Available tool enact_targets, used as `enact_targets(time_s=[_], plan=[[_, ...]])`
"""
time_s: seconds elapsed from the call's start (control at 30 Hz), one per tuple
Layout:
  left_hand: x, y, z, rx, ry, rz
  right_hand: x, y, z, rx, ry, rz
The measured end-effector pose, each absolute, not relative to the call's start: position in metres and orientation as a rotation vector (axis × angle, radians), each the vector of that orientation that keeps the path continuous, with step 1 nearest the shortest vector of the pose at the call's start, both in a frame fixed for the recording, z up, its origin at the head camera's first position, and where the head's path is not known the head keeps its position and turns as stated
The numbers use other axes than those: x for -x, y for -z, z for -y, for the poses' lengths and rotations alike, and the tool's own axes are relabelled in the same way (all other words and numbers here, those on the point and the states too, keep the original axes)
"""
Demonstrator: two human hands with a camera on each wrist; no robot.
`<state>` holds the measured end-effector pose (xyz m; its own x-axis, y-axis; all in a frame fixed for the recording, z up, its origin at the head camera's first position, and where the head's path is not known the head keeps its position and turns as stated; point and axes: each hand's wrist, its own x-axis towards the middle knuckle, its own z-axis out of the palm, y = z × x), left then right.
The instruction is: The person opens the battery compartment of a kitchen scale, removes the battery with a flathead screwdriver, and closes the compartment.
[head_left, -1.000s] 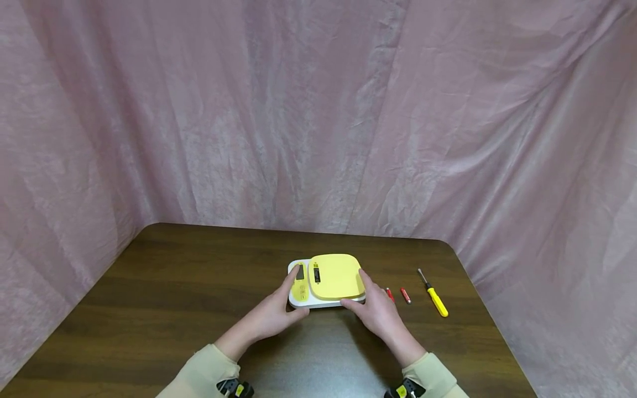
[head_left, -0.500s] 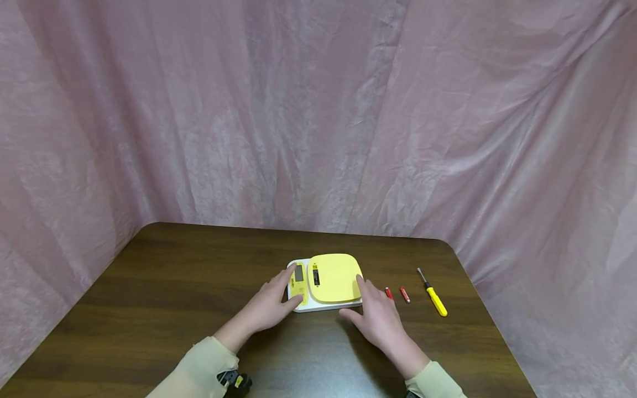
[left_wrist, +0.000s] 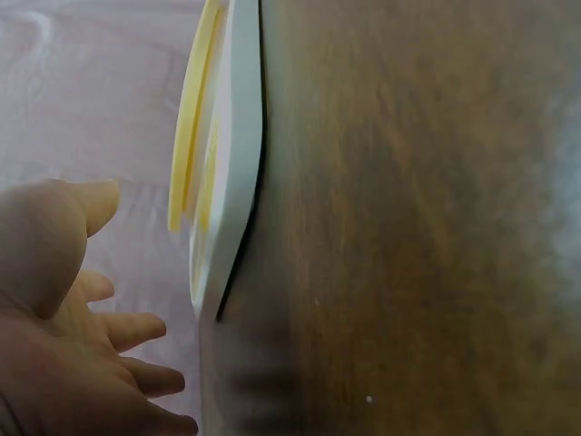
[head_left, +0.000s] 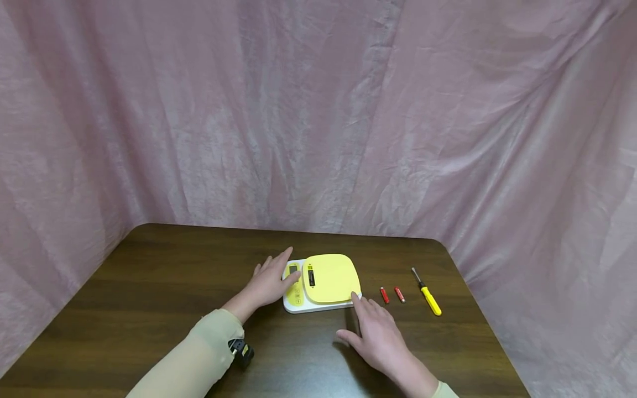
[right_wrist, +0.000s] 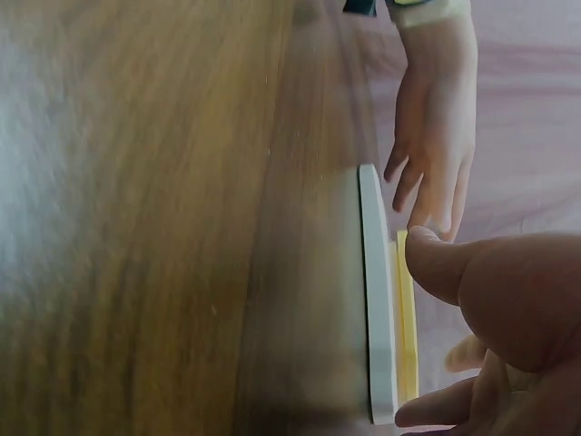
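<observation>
A kitchen scale with a white body [head_left: 293, 307] and a raised yellow platform [head_left: 332, 279] lies flat on the wooden table. Its display and buttons are on the left end. My left hand [head_left: 269, 283], fingers spread, is over that end and overlaps part of the display. The left wrist view shows this hand [left_wrist: 82, 318] apart from the scale, above the table. Near the scale's front right corner is my right hand [head_left: 379, 337], its fingers extended and its index fingertip right at the platform's edge. Neither hand grips anything.
Two small red batteries, one [head_left: 385, 295] beside the other [head_left: 400, 294], lie to the right of the scale. Further right is a screwdriver [head_left: 427, 293] with a yellow handle. A pink curtain [head_left: 318, 121] hangs behind the table [head_left: 199, 260].
Both hands have let go of the scale's sides. My left hand has moved forward and lifted, while my right has drawn back toward me. The scale has turned slightly on the table.
</observation>
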<state>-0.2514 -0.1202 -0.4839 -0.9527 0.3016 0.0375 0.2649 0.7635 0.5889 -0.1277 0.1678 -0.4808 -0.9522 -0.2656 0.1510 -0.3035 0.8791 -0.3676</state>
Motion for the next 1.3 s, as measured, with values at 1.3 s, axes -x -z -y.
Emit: enact_targets(time_s=[1.3], plan=[[0.255,0.493,0.124,-0.421,-0.874,-2.904,0.141,0.484,-0.149,-0.547,-0.672,2.961]])
